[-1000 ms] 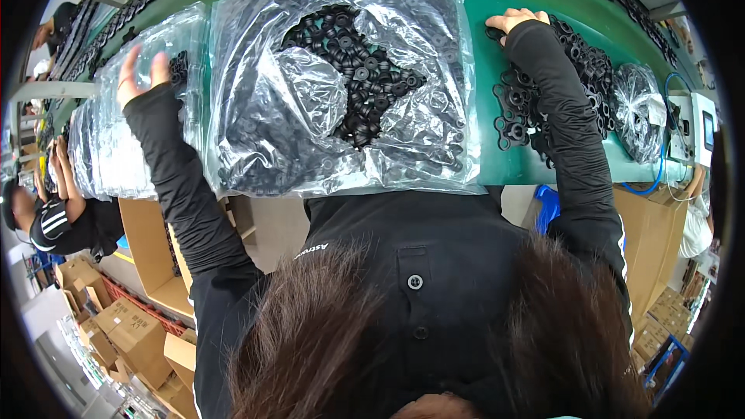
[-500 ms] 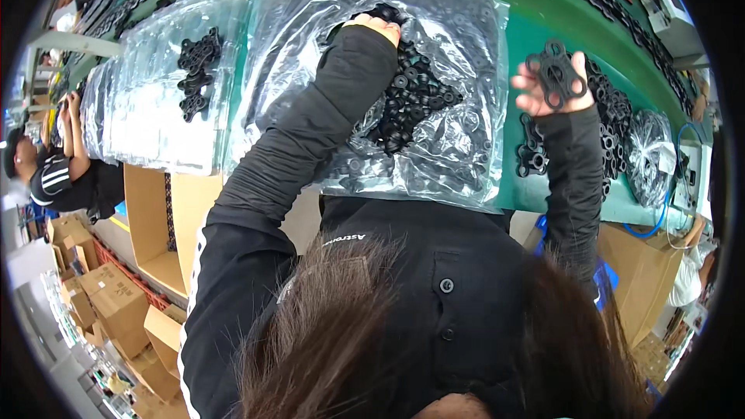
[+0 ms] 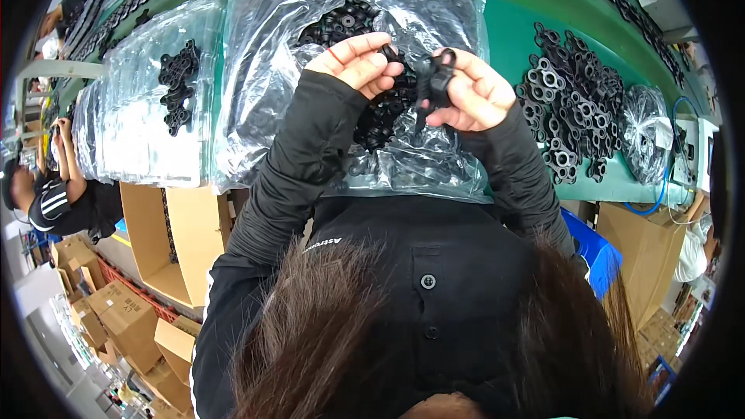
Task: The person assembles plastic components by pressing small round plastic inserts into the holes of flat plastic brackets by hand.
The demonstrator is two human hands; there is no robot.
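Note:
Above a clear plastic bag filled with small round black parts, both my hands are raised close together. My left hand is closed, thumb and fingers pinching a small black round part. Opposite it, my right hand grips a black lobed plastic frame with ring-shaped openings, turned edge-on and slightly blurred. A narrow gap separates the frame from the left fingertips. To the right, a pile of similar black lobed frames lies on the green work surface.
Several black frames lie on clear plastic packaging at the left. A knotted clear bag and a blue cable are at the right. Cardboard boxes stand below the table edge. A co-worker is at far left.
My left hand has come out of the bag's opening toward me, now pinching a small part. My right hand has carried the frame leftward from beside the pile to over the bag, turning it edge-on.

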